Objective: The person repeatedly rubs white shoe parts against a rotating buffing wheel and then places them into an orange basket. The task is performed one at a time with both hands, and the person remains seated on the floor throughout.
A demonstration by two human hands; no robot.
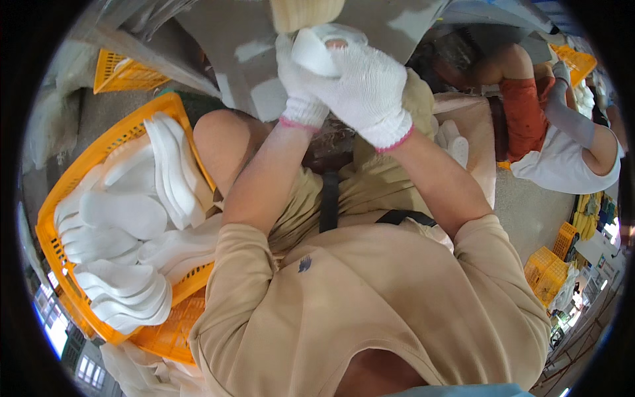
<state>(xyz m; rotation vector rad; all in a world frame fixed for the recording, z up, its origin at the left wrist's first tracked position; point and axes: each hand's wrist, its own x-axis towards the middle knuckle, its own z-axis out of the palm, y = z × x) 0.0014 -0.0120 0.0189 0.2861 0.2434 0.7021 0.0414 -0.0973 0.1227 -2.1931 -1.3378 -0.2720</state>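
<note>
While both white knit-gloved hands close around it, the small white foam-like piece (316, 51) sits pinched at the top of view: right hand (367, 89) fingers curl over it, left hand (301, 86) fingers grip below. Judged light, soft, bendable; hold by edges. Orange plastic basket (63, 198) of similar white pieces lies well left of it.

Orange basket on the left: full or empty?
Nearly full. The orange basket holds stacks of white foot-shaped pieces piled up to its rim, a few spilling over the near edge; only a little mesh shows.
</note>
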